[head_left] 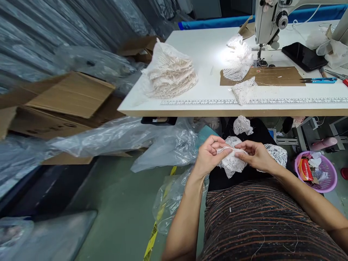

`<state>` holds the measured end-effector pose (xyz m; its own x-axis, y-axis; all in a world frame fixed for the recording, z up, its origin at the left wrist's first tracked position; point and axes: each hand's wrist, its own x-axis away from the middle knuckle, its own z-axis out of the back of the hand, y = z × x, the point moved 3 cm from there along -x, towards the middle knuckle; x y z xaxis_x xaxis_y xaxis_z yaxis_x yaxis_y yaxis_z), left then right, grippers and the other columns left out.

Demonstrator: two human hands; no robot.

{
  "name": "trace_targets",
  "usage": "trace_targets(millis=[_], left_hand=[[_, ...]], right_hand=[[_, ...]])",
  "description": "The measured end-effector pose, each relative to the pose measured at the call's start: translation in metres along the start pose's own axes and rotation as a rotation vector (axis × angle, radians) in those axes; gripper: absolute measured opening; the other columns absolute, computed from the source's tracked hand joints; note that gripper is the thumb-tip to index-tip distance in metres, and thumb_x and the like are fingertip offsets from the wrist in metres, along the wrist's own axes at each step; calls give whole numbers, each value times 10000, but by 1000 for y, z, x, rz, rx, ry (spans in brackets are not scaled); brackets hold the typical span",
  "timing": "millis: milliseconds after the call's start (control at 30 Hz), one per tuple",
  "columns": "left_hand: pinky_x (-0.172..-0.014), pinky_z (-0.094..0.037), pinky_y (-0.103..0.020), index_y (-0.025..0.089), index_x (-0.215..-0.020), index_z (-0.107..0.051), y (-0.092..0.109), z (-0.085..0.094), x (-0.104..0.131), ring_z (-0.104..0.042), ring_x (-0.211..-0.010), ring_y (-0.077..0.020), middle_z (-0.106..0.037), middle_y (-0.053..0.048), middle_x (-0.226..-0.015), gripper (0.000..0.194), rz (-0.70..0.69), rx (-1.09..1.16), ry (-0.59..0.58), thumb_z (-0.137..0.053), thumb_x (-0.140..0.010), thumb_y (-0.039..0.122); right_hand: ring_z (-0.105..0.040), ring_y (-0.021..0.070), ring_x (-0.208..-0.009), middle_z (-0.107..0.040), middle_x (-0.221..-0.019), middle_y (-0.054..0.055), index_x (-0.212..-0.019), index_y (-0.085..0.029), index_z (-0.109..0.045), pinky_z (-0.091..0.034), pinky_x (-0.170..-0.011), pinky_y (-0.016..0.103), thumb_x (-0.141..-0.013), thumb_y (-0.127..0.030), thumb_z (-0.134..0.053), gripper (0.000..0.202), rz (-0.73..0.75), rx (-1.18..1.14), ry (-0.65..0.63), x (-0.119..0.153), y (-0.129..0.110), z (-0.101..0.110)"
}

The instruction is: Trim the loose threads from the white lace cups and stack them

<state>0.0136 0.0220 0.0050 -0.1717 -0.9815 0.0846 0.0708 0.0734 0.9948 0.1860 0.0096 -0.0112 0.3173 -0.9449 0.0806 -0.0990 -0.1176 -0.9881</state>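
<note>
White lace fabric (pixel 232 163) is stretched between my two hands above my lap. My left hand (pixel 210 154) pinches one side of its gathered edge between thumb and fingers. On the other side, my right hand (pixel 251 155) grips the same edge. More lace (pixel 276 154) lies over my lap to the right, and another lace piece (pixel 243 125) hangs just below the table edge. Up on the table, a bunch of lace (pixel 239 59) sits beside the needle of the sewing machine (pixel 268 25), with a small lace piece (pixel 244 90) in front of it.
A stack of lace pieces (pixel 174 74) stands on the left of the white table (pixel 206 38). Cardboard (pixel 280 76), blue thread snips (pixel 322 80) and a black phone (pixel 303 56) lie at the right. Below are a purple basket (pixel 332 177), plastic sheeting (pixel 168 152) and a cardboard box (pixel 54 119).
</note>
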Motion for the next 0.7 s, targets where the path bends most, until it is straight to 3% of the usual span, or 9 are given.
trace_targets(millis=[167, 300, 433, 500, 600, 700], left_hand=[[-606, -519, -211, 195, -1181, -557, -18, 6, -5, -664, -674, -119, -720, -23, -870, 559, -7, -8, -185, -804, -713, 374], [-718, -540, -260, 167, -1184, -617, -32, 19, -4, -682, -829, -165, -721, -77, -946, 512, -13, -51, -236, -776, -744, 374], [-746, -529, -287, 156, -1213, -600, -43, 23, -3, -651, -821, -166, -707, -68, -950, 564, 79, -108, -335, -780, -716, 351], [-733, -511, -278, 154, -1174, -599, -47, 22, -4, -623, -790, -154, -685, -43, -932, 571, 101, -170, -329, -800, -677, 351], [-628, -445, -233, 152, -962, -624, -54, 21, -8, -548, -691, -125, -620, 3, -806, 396, 95, -240, -231, -777, -687, 393], [-549, -370, -209, 149, -815, -614, -59, 24, -10, -480, -608, -102, -553, 28, -685, 361, 136, -170, -152, -731, -723, 477]], right_hand=[[-559, 121, -630, -654, -717, 5, -773, -167, -692, -446, -576, 262, -653, -553, -795, 418, -56, -18, 3, -14, 13, 11], [-526, 110, -626, -624, -708, -9, -763, -173, -666, -419, -572, 253, -633, -558, -802, 429, -88, -27, 18, -21, 20, 19], [-485, 98, -621, -573, -694, -31, -765, -175, -623, -396, -580, 248, -607, -568, -815, 464, -122, -55, 4, -30, 25, 23], [-459, 91, -606, -548, -676, -42, -766, -175, -610, -381, -577, 246, -597, -571, -818, 479, -140, -61, -16, -35, 28, 22], [-448, 88, -593, -544, -664, -48, -779, -177, -605, -373, -574, 246, -590, -570, -822, 487, -172, -75, -22, -40, 34, 21], [-492, 99, -620, -585, -682, -37, -796, -180, -630, -400, -600, 246, -587, -552, -835, 473, -188, -94, 4, -42, 41, 24]])
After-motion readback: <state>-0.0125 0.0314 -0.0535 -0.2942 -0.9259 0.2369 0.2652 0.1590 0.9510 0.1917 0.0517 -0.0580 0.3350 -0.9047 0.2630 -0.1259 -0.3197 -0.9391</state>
